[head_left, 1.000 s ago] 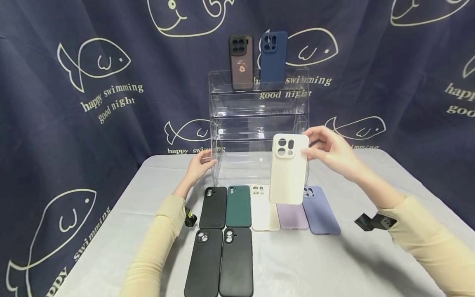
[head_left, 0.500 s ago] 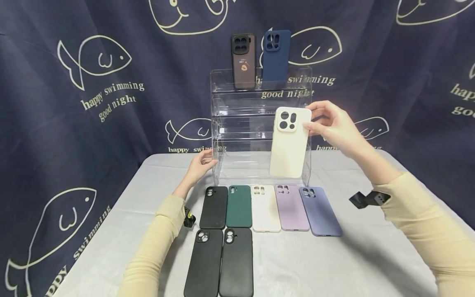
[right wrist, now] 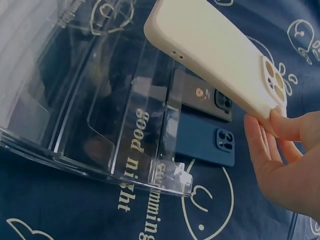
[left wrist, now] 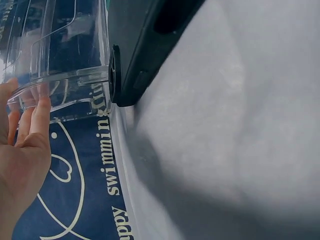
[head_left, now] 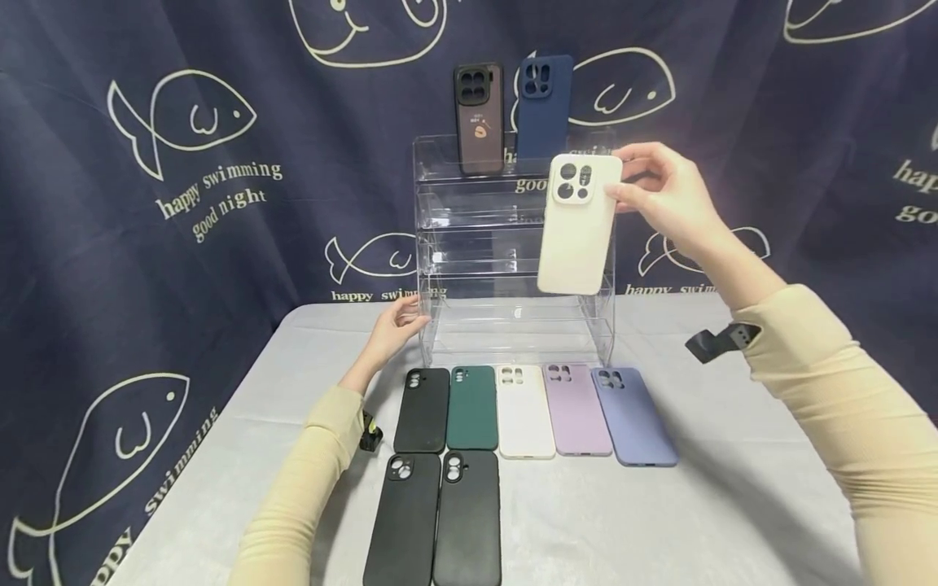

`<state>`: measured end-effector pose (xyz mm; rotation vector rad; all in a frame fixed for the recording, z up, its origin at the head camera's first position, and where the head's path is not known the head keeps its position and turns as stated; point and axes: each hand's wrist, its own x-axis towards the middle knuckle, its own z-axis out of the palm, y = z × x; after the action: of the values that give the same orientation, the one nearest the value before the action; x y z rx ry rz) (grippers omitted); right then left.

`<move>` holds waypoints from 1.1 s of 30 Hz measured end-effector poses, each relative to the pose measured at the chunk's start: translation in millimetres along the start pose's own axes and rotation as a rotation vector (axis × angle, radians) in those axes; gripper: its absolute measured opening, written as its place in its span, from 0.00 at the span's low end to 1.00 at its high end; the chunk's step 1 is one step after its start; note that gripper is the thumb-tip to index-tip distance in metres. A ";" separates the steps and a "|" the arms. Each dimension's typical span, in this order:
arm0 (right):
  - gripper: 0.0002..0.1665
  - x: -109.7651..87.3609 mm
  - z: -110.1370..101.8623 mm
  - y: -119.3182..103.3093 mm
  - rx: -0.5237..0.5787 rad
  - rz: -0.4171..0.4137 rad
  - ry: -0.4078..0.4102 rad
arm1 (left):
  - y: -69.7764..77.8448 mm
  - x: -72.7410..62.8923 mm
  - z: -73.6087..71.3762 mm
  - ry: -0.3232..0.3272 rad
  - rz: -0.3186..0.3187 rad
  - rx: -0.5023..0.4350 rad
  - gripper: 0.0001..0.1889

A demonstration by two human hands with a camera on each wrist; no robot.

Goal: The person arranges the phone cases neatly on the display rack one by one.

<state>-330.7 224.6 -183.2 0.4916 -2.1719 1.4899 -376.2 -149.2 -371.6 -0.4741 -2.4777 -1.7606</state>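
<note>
On a grey-clothed tabletop, 2 blk phone cases are laid side by side up front. Behind, a flat row is formed, L to R: another blk case, dk green case, white case, lilac case, periwinkle case. Beyond, a cream phone case is held up, approx. upright, before a clear acrylic display rack; its upper R edge is pinched btwn thumb & fingers of the R hand. The rack's L side is touched by the L hand, fingers loosely extended. On the top tier, a dk brown case & a blue case are propped. Farthest back, a navy fish-print curtain is hung.
</note>
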 end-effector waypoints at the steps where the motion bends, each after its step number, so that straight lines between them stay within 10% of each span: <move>1: 0.22 3.4 -0.6 -0.8 0.003 0.002 0.006 | -0.2 0.1 0.2 0.000 0.003 -0.001 0.28; 12: 0.21 40.3 2.9 -10.4 0.109 0.008 0.087 | -31.5 13.9 0.0 0.037 0.037 0.005 0.29; 33: 0.24 100.8 25.6 10.2 0.054 0.016 0.196 | -29.1 12.8 0.5 0.029 0.052 -0.002 0.28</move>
<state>-424.1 200.9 -143.1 0.3313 -1.9931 1.5405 -396.6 -154.7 -395.4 -0.5051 -2.4221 -1.7377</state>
